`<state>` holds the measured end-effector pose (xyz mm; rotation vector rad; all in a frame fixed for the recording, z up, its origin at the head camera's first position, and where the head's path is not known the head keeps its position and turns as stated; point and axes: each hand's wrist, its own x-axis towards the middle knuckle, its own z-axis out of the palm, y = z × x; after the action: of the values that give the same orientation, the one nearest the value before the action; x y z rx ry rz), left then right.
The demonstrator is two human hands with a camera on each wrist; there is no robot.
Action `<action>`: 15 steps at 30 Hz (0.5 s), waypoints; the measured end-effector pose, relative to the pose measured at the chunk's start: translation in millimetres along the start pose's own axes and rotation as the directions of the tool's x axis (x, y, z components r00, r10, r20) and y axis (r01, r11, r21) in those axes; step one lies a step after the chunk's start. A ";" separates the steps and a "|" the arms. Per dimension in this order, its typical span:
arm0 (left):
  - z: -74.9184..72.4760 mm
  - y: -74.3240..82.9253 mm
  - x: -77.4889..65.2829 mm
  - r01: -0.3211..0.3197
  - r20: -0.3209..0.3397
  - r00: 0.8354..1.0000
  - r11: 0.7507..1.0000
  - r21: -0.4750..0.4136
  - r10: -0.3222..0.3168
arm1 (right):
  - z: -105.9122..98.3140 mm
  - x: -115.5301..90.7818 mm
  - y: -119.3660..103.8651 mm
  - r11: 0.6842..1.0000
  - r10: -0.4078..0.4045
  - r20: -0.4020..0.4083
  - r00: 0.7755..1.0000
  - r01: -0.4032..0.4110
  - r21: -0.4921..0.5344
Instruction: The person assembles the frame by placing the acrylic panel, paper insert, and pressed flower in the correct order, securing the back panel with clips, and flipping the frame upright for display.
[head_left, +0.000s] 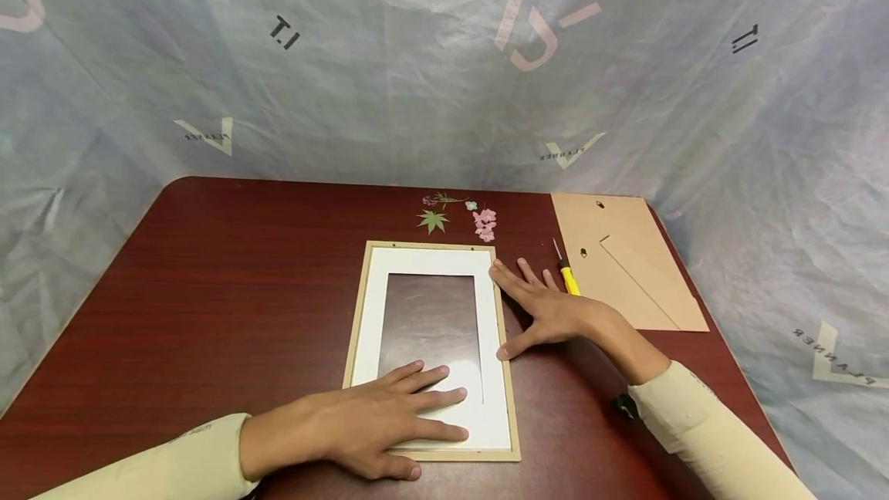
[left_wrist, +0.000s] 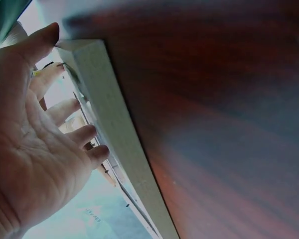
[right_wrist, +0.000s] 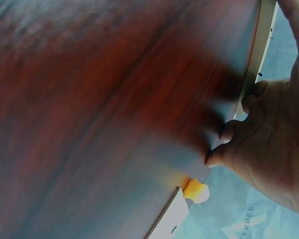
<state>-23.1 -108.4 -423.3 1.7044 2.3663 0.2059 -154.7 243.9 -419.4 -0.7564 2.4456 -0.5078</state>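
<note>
A light wooden picture frame [head_left: 512, 407] lies on the dark red table, a white mat [head_left: 430, 261] with a rectangular window set inside it. Across the lower part of the mat spreads my left hand [head_left: 382, 419], its fingers straight and its thumb by the bottom edge. My right hand [head_left: 549, 313] is at the frame's right side, thumb and forefinger on that edge, the other fingers stretched out over the table. In the left wrist view the frame's side [left_wrist: 107, 99] runs just beyond the fingertips. The right wrist view shows the frame's edge [right_wrist: 256, 50] beside the fingers.
Beyond the frame lie a green leaf [head_left: 434, 221], pink pressed flowers [head_left: 485, 224] and a small pale flower [head_left: 471, 205]. To the right, a yellow-handled screwdriver [head_left: 569, 281] lies beside a brown backing board [head_left: 625, 268]. Grey printed sheeting [head_left: 389, 99] hangs around the table.
</note>
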 end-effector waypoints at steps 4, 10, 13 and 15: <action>0.6 0.2 0.8 0.011 0.003 1.000 1.000 0.004 -0.011 | 0.2 -0.6 0.4 1.000 0.000 -0.002 1.000 0.000 0.001; 1.2 1.5 2.3 0.019 0.005 1.000 1.000 0.013 -0.019 | 0.2 -0.1 0.4 1.000 -0.001 -0.001 1.000 0.001 -0.002; 1.7 1.7 2.8 0.020 0.004 1.000 1.000 0.022 -0.020 | 0.2 0.1 0.7 1.000 -0.003 -0.002 1.000 0.003 -0.005; 2.3 1.5 2.9 0.019 0.004 1.000 1.000 0.024 -0.019 | 0.3 0.1 0.8 1.000 -0.001 -0.003 1.000 0.001 -0.005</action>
<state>-22.0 -105.1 -425.4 1.6901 2.3906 0.1715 -154.9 244.5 -420.0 -0.7600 2.4500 -0.5037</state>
